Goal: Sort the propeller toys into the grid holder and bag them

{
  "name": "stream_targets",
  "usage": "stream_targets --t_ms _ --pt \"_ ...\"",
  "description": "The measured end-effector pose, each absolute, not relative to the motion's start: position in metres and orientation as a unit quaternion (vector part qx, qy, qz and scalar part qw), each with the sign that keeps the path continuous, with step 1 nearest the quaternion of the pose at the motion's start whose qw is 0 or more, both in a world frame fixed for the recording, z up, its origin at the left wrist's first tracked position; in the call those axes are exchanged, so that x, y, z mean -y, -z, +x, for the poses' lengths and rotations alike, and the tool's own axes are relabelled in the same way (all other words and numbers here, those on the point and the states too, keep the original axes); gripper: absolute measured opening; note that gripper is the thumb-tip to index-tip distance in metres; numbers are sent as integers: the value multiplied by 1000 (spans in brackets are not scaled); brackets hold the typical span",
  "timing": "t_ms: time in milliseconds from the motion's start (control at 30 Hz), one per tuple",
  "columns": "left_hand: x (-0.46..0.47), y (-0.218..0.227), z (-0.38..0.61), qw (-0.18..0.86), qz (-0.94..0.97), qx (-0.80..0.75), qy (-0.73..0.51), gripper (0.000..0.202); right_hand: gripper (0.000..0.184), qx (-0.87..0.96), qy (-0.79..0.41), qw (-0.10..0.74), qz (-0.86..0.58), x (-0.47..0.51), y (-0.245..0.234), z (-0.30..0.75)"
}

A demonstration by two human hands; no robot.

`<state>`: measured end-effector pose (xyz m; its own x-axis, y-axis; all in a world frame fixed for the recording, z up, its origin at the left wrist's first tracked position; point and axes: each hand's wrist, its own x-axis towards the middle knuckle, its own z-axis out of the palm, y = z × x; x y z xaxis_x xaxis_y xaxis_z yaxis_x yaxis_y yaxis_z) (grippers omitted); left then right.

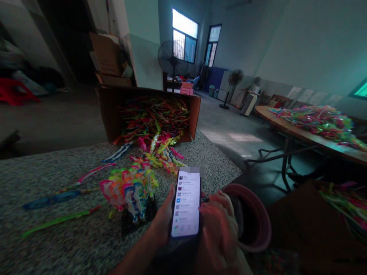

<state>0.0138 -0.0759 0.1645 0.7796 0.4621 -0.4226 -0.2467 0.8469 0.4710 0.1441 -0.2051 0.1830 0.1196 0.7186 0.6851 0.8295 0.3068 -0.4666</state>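
The left hand [163,217] is cradling a smartphone [185,204], its lit screen showing a list and its top edge blurred out. The right hand [219,233] is curling in just beside the phone, its fingers bent toward the edge; I cannot tell whether they are pressing the glass. Neither hand is touching the coloured plastic pieces.

Just left of the phone, a gathered bunch of neon plastic pieces [129,191] is sitting on a speckled stone counter [57,244], with loose blue and green sticks [51,199] lying further left. Beyond the hands, a cardboard box [149,114] is holding a deep tangle of neon strips, and more are spilling across the counter. Most pieces are lying loose, with only that one bunch gathered.

Right of the right hand, a pink-rimmed basin [263,225] is standing, its inside too dark to read. Further right, a brown carton [344,214] and a long table [286,128] are carrying more heaped strips.
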Motion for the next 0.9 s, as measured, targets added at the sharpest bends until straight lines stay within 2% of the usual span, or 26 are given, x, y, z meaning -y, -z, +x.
stream_targets --t_ms 333,600,800,900 --pt "81 -155 7 924 204 -275 -168 75 39 635 30 448 -629 196 -184 138" --pt "80 -144 7 934 173 -264 -166 75 35 660 -67 426 -615 199 -176 138" --pt "79 -139 11 932 163 -267 -181 71 50 698 -77 420 -574 192 -165 143" --pt "80 -140 11 933 170 -269 -169 73 46 700 -72 411 -579 190 -164 145"
